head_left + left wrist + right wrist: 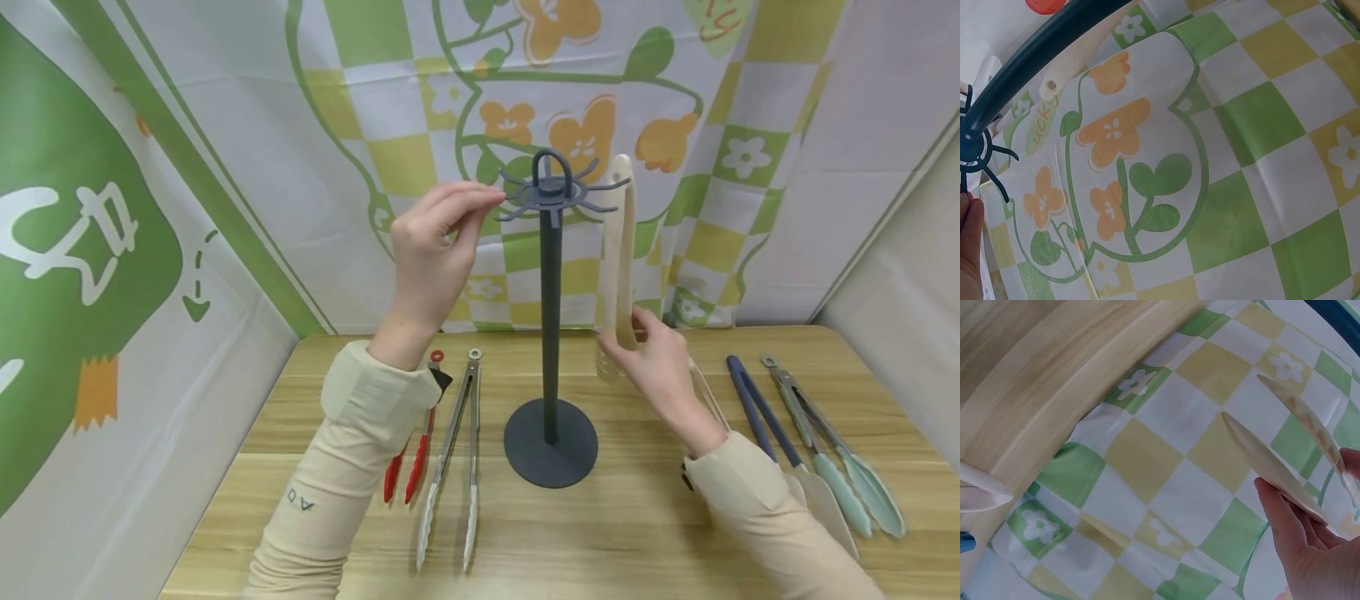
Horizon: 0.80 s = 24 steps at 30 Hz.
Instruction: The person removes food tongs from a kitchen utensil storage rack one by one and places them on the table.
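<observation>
A dark grey rack [551, 317] stands upright on a round base, with several curved hooks around its top and a loop handle above them. With thumb and fingertips, my left hand [442, 242] pinches the end of a hook on the rack's left side. My right hand [652, 358] grips cream tongs [618, 250] near their lower end, holding them upright to the right of the post. Their holed top end is beside a right-hand hook; whether the hook passes through the hole I cannot tell. In the right wrist view, fingers and thumb hold the two spread tong arms [1272, 462].
Red-tipped tongs [416, 467] and white-tipped steel tongs [471, 467] lie left of the base. Blue-handled tongs [757, 408] and mint-tipped tongs [840, 467] lie at right. A pale utensil [708, 392] is partly hidden behind my right forearm. Patterned cloth [390, 175] hangs behind the table.
</observation>
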Motion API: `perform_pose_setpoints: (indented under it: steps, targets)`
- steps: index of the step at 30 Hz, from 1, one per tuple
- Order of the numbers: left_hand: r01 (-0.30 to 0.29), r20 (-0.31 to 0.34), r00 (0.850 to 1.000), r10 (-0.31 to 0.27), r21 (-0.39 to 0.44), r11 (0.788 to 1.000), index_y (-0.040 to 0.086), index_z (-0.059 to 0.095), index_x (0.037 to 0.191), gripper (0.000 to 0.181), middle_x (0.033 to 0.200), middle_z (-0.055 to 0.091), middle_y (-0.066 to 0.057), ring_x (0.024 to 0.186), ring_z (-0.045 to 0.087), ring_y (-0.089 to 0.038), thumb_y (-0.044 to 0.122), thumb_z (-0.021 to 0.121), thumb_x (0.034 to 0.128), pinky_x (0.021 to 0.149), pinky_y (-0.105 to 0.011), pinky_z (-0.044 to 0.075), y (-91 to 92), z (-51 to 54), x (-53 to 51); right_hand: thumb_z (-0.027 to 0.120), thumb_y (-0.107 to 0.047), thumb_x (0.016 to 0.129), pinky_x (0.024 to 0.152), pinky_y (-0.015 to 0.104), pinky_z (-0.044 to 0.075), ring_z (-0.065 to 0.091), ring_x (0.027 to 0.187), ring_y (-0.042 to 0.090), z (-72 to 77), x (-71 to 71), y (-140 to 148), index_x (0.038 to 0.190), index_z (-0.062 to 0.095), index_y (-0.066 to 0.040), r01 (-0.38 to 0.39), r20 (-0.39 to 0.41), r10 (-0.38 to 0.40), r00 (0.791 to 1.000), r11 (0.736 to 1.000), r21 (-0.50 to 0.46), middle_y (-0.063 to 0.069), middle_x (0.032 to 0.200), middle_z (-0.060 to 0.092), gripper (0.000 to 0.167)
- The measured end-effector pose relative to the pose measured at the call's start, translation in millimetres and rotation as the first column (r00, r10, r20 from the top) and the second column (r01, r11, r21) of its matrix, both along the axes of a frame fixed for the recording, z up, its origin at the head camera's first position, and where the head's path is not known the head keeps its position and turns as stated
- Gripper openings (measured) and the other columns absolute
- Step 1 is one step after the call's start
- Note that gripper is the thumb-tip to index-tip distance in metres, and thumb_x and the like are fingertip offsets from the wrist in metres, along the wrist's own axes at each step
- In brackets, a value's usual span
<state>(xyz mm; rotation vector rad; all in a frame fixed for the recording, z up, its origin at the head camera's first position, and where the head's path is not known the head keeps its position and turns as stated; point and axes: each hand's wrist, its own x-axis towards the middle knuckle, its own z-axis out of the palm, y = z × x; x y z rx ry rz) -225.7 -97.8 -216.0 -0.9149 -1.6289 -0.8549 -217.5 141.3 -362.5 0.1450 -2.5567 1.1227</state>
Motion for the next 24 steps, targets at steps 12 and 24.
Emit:
perform_pose_setpoints:
  steps: [12, 24]
  targets:
    - [0.015, 0.003, 1.000, -0.015, 0.022, 1.000, -0.004, 0.070, 0.083, 0.008, 0.084, 0.068, -0.014, 0.078, 0.065, -0.020, -0.001, 0.063, 0.0825, 0.071, -0.017, 0.052, 0.3, -1.2, -1.4, 0.065, -0.031, 0.082, 0.079, 0.049, 0.049, 0.056, 0.098, 0.038, -8.8, 3.6, 13.5, 0.118, 0.053, 0.002, -0.004, 0.050, 0.002, 0.999, 0.999, 0.035, 0.025, 0.106, 0.060, 0.050]
    - [0.016, 0.000, 1.000, -0.016, 0.018, 1.000, -0.005, 0.070, 0.083, 0.008, 0.084, 0.068, -0.015, 0.078, 0.065, -0.020, -0.001, 0.063, 0.0828, 0.071, -0.017, 0.052, 0.6, -0.9, -0.9, 0.066, -0.028, 0.082, 0.073, 0.050, 0.050, 0.057, 0.093, 0.041, -17.2, 7.9, 28.2, 0.119, 0.050, 0.003, 0.009, 0.058, -0.013, 0.998, 0.998, 0.069, 0.025, 0.106, 0.059, 0.051]
